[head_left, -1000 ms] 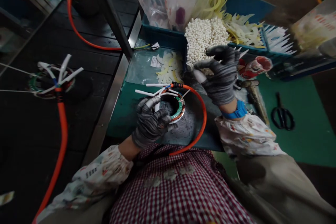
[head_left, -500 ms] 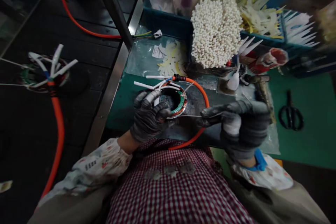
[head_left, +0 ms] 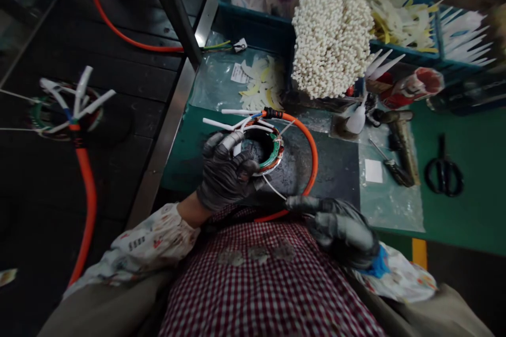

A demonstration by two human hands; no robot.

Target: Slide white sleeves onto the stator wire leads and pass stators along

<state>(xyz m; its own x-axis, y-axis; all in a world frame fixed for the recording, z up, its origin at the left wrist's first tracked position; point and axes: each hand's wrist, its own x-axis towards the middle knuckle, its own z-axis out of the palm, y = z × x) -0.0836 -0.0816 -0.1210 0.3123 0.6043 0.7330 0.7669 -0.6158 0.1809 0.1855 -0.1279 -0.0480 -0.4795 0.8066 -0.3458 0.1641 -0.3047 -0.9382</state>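
Note:
My gloved left hand point(head_left: 225, 174) grips a round motor stator point(head_left: 269, 150) with copper windings, a green ring and white sleeved leads, resting on the dark pad of the green bench point(head_left: 454, 210). An orange cable point(head_left: 312, 160) loops from the stator's top round to my lap. My gloved right hand point(head_left: 336, 224) is low, near my checked apron, pinching a thin white string point(head_left: 273, 188) that runs up to the stator's lower edge.
A bundle of white tubes point(head_left: 332, 42) stands behind the stator beside blue bins of yellow and white strips point(head_left: 399, 16). Black scissors point(head_left: 445, 171), a small tool point(head_left: 389, 163) and a red-white wrapper point(head_left: 413, 87) lie at right. A second stator point(head_left: 67, 108) with orange cable sits at left.
My right hand came back from the tube bundle, crossed in front of the stator and dropped toward my lap, drawing the thin string taut. The left hand kept its hold.

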